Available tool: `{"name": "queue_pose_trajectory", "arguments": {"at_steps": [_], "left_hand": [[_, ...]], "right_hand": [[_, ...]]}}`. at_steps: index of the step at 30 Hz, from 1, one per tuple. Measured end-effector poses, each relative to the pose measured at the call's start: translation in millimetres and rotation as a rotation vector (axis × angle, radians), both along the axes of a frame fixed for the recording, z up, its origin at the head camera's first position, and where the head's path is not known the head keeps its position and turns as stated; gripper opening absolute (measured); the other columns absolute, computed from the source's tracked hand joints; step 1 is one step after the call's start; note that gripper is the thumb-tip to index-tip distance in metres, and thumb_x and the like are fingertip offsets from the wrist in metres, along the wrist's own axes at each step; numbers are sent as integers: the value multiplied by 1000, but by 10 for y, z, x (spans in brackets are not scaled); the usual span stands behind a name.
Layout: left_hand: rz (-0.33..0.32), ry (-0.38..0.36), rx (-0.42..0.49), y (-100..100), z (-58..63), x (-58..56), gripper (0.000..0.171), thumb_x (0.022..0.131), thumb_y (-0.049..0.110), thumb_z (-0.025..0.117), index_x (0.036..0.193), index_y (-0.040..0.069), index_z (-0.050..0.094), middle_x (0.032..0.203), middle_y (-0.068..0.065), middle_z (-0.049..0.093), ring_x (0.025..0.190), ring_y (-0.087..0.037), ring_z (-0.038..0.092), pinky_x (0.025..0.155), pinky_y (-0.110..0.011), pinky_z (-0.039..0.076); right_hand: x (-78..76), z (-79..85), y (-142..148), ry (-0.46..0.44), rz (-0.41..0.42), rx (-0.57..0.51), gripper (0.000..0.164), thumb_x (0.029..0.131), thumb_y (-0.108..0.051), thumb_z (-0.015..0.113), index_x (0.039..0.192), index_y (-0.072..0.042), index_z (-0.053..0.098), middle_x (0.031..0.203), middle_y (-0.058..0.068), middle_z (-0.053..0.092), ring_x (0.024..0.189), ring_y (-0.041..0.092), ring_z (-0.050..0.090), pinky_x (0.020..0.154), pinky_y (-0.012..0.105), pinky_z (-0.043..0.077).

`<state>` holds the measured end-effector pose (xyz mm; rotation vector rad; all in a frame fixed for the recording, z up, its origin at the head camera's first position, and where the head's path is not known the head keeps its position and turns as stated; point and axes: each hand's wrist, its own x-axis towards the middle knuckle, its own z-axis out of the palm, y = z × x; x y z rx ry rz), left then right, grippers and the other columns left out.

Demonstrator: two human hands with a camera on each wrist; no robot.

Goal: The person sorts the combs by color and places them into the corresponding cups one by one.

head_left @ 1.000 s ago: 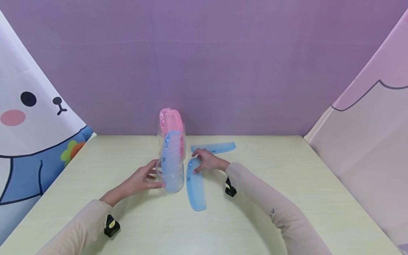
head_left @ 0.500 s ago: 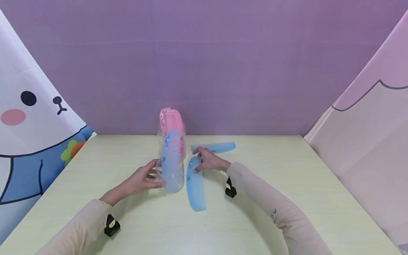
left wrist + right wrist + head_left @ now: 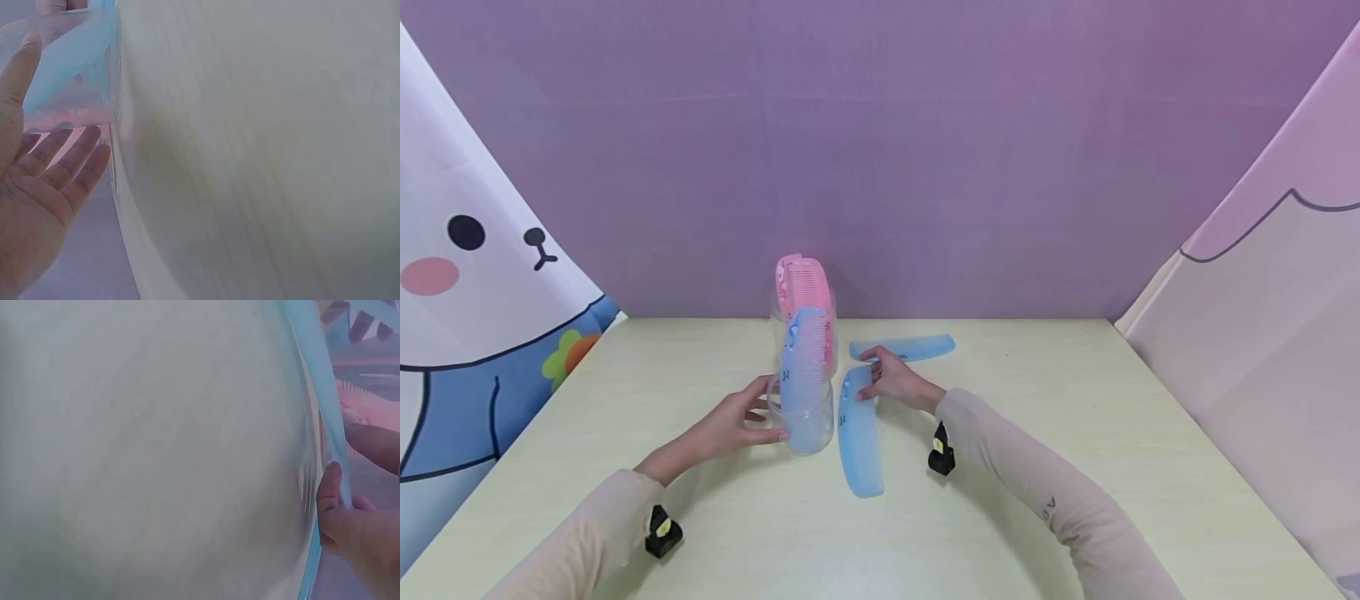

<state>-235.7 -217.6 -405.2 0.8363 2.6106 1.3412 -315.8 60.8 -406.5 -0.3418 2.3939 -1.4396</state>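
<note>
My left hand (image 3: 730,427) holds a clear plastic cup (image 3: 827,421) from its left side, thumb in front and fingers behind. A blue comb (image 3: 800,367) stands upright in that cup. In the left wrist view, the thumb and fingers (image 3: 75,159) straddle the cup's wall. Just right of the cup, my right hand (image 3: 897,382) pinches the far end of another blue comb (image 3: 861,450) between thumb and fingers. This comb points toward me; in the right wrist view it rises tilted over the tabletop. A third blue comb (image 3: 928,346) lies crosswise behind the right hand.
A second clear cup (image 3: 778,335) stands right behind the first, with pink combs (image 3: 805,283) upright in it. A purple cloth (image 3: 940,167) hangs along the table's back edge. Printed cloths flank the pale wooden table (image 3: 1037,375).
My right hand's fingers have closed in on the comb's far end, which has shifted slightly away from me. My left hand and the cup have stayed in place.
</note>
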Motion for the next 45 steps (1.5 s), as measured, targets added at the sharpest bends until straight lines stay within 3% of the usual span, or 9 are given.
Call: {"name": "queue_pose_trajectory", "arguments": {"at_steps": [3,7,16,29,31,45], "left_hand": [[0,6,6,3,4,6,80,75,26,75,138,5,30,133,-22,46,107,-40,56,82,-46,53],[-4,3,6,4,10,9,80,76,26,74,138,6,30,133,-21,45,108,-40,56,83,-47,53],[0,-2,13,8,9,12,80,75,25,75,138,6,30,133,-20,46,107,-39,56,83,-46,53],[-4,-11,3,-1,5,1,80,76,27,74,139,6,29,133,-20,46,109,-38,55,84,-46,53],[-6,-11,2,-1,2,-1,80,76,27,74,139,6,29,133,-20,45,109,-39,55,84,-46,53],[-9,29,-4,-1,-9,-10,77,77,26,73,137,4,30,131,-22,47,107,-40,57,82,-45,54]], "right_hand": [[16,3,-9,-4,-22,-54,62,72,0,74,125,-5,44,97,7,50,84,16,47,68,23,44],[44,17,-18,2,-34,-106,57,74,2,71,124,-4,45,104,11,52,84,17,52,68,22,47],[92,113,-51,24,-53,-266,51,78,9,64,124,-2,45,112,13,49,89,19,54,75,25,53],[152,377,-38,35,-93,-366,46,81,10,58,123,-2,47,110,15,52,79,16,58,69,26,53],[110,346,-37,50,-111,-376,45,81,10,59,122,-3,49,107,12,53,78,15,58,68,26,54],[83,585,13,173,-152,-394,43,82,7,60,120,-10,51,113,13,53,82,18,57,76,33,55]]}}
